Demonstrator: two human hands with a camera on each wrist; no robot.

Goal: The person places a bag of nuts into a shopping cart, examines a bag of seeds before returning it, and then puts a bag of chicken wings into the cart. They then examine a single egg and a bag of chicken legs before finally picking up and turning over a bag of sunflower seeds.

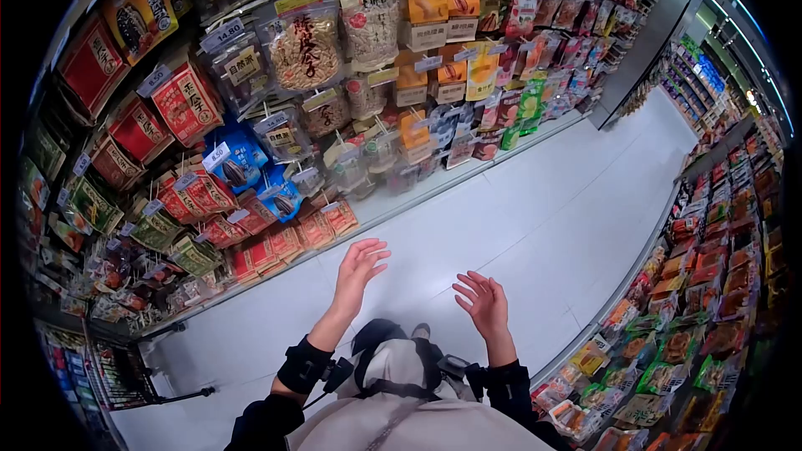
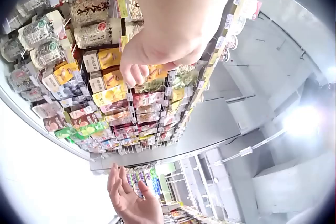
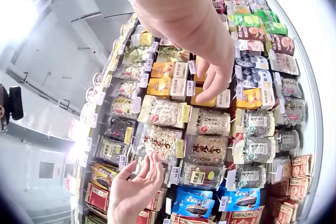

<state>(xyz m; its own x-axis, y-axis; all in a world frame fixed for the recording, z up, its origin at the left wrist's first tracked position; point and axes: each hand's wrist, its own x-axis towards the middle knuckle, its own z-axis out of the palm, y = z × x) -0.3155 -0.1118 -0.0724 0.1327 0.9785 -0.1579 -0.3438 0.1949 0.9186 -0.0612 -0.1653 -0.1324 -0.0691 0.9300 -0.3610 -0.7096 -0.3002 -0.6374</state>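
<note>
Both hands are raised over the aisle floor in the head view, apart from each other and holding nothing. The left hand has its fingers loosely bent, nearest the lower shelf packets. To its right is the right hand, palm turned inward with fingers relaxed. In the left wrist view, the left hand hangs in front of the camera and the right hand shows below. The right wrist view has the right hand at the top and the left hand lower down.
Hanging snack bags with price tags fill the shelving ahead and to the left. Another packed shelf lines the right side. A black cart stands at the lower left. The pale floor runs between the shelves.
</note>
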